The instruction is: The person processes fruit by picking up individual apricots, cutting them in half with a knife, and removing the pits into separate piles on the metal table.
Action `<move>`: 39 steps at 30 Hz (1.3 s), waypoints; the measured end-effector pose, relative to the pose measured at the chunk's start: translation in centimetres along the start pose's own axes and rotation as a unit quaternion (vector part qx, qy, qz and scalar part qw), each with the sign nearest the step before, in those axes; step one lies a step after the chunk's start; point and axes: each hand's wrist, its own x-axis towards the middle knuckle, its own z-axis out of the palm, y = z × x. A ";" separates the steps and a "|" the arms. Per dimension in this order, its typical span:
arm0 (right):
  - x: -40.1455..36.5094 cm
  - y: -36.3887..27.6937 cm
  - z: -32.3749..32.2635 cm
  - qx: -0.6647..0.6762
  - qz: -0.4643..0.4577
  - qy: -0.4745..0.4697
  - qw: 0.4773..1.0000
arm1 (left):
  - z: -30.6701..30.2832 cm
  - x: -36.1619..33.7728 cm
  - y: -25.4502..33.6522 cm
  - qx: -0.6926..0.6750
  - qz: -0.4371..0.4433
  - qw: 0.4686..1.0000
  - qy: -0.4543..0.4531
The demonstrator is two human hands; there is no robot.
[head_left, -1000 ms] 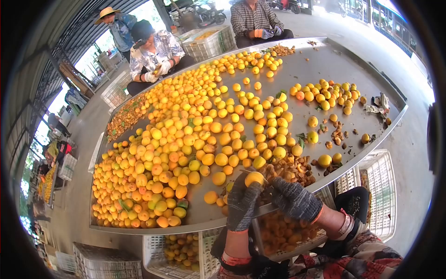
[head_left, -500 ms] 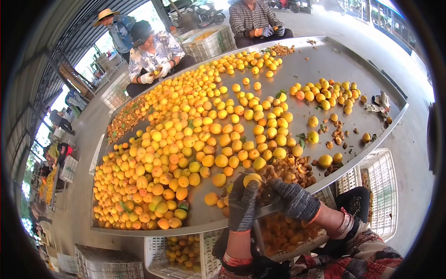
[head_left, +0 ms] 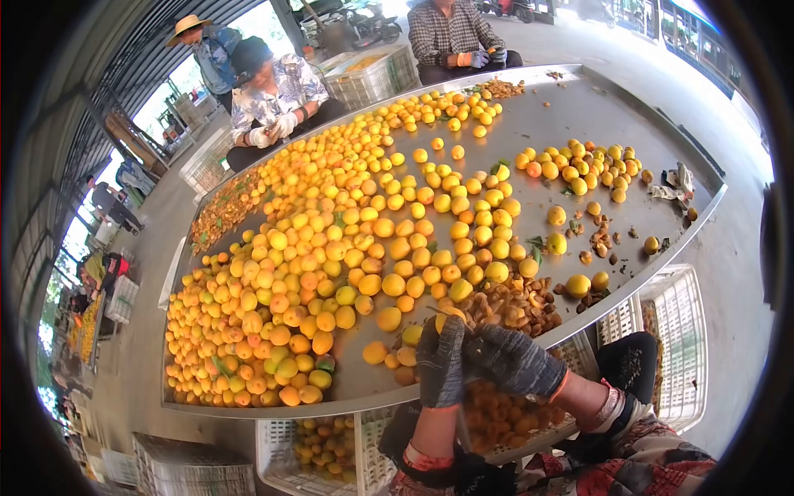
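My left hand (head_left: pixel 440 361), in a dark grey knitted glove, is closed around a yellow-orange fruit (head_left: pixel 447 317) at the near edge of the metal table (head_left: pixel 579 116). Touching it from the right is my right hand (head_left: pixel 514 361), gloved alike, its fingers pinched together; what they grip is too small to make out. A thin curved strip shows above the fruit. Just beyond my hands lies a heap of brown pits and scraps (head_left: pixel 517 304). Many yellow fruits (head_left: pixel 285 285) cover the left and middle of the table.
White plastic crates (head_left: pixel 680 355) stand under the near edge, some holding fruit (head_left: pixel 327 446). Two people sit across the table with gloved hands, and one in a straw hat stands behind them. A crumpled cloth (head_left: pixel 676 183) lies at the right.
My hands have come closer together, and the fruit in the left one shows less. Across the table, one seated person's hands have shifted slightly.
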 end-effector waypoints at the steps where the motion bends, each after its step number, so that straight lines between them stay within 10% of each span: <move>1: 1.0 -2.9 -1.1 0.152 0.211 -0.014 0.966 | 0.0 -0.2 0.3 0.001 -0.001 1.000 0.001; 2: 1.6 -4.4 -1.7 0.292 0.406 -0.026 0.866 | 0.1 -0.4 0.9 0.031 0.004 1.000 -0.004; 3: 1.4 -3.1 -1.6 0.291 0.404 -0.025 0.867 | 0.3 -0.4 1.3 0.060 0.010 0.998 -0.010; 4: 0.8 -0.6 -1.3 -0.025 0.084 -0.011 0.996 | 0.3 -0.3 1.0 0.059 0.011 0.998 -0.013; 5: 0.4 0.7 -1.3 -0.338 -0.251 0.005 0.907 | 0.3 -0.2 0.4 0.072 0.021 0.997 0.003; 6: 0.4 -0.1 -1.2 -0.339 -0.250 0.006 0.907 | 0.4 -0.3 0.0 0.085 0.031 0.996 0.020; 7: 0.5 -1.6 -1.0 -0.063 0.012 0.018 0.998 | 0.7 -0.4 0.0 0.085 0.031 0.996 0.020; 8: 0.7 -2.4 -0.9 0.223 0.270 0.026 0.936 | 1.1 -0.3 0.1 0.046 0.004 0.998 0.040; 12: 0.0 -1.4 -2.6 0.414 0.212 0.110 0.878 | -1.0 1.2 -1.8 -0.055 -0.036 0.998 0.016; 15: 1.3 -2.1 -4.3 0.194 0.178 0.063 0.963 | -1.1 0.5 -1.7 0.122 0.042 0.986 -0.108; 17: 2.2 -0.4 -4.1 -0.034 -0.017 -0.028 0.999 | -1.8 1.0 -5.0 0.075 0.065 0.991 -0.090; 19: 2.1 1.8 -3.1 -0.027 -0.020 -0.046 0.998 | -1.2 0.4 -2.5 -0.038 -0.093 0.993 -0.070; 28: 1.9 1.6 0.3 -0.119 0.010 0.105 0.987 | 1.2 0.3 -1.6 -0.275 -0.139 0.951 0.024; 31: 2.0 1.3 1.3 0.046 0.010 0.147 0.988 | 1.6 -0.3 0.4 -0.356 -0.170 0.919 0.025; 34: 1.4 2.0 2.0 0.372 0.118 0.267 0.881 | 0.9 -0.1 -0.1 -0.449 -0.174 0.876 -0.020; 36: 0.9 3.7 0.7 0.708 0.109 0.119 0.688 | -0.3 0.1 -1.1 -0.382 -0.125 0.915 -0.025; 39: 0.9 0.9 -0.6 0.599 0.186 0.215 0.748 | 0.0 -0.8 -0.7 -0.320 -0.084 0.942 -0.060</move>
